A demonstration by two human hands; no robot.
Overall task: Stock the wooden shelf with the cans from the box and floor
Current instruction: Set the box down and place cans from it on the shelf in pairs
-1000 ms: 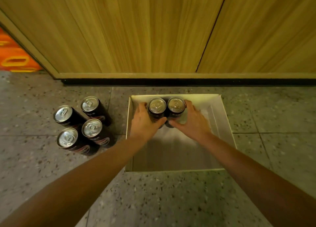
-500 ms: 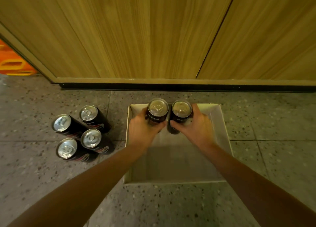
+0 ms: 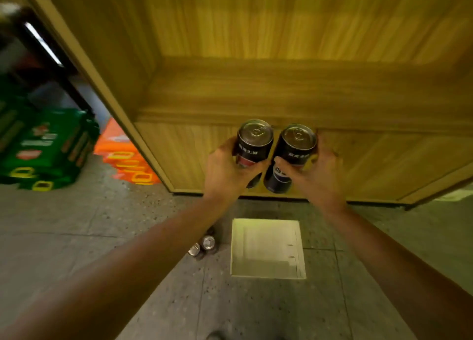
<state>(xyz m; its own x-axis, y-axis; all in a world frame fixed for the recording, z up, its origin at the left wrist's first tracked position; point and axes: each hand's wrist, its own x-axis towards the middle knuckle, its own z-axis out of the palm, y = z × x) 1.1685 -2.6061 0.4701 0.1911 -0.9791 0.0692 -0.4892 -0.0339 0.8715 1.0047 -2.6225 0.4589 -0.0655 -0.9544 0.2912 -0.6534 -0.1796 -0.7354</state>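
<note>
Both bare forearms reach up from the lower corners of the frame toward its centre, wrists bent slightly back. The left hand [image 3: 225, 172] has its fingers clenched around a tall black drink can with a silver pull-tab lid [image 3: 252, 147], thumb across the front of the label. The right hand [image 3: 313, 177] grips a second black can of the same kind [image 3: 289, 157], fingers wrapped behind it and thumb pressed on the front. The two cans are held upright just beside each other, level with the front edge of the light wooden shelf board [image 3: 294, 101] in the middle of the frame.

Each can carries a line of small white Chinese characters below the rim; I cannot read them. The left can shows a red patch under the thumb, and the right can has a blue band with blurred white lettering.

Below the hands, the open white cardboard box [image 3: 267, 248] sits on the grey speckled floor [image 3: 128, 224]. Two more cans [image 3: 204, 245] stand just left of it, partly hidden by the left forearm. Green crates [image 3: 46, 145] and orange crates [image 3: 128, 163] are stacked at the left of the frame.
</note>
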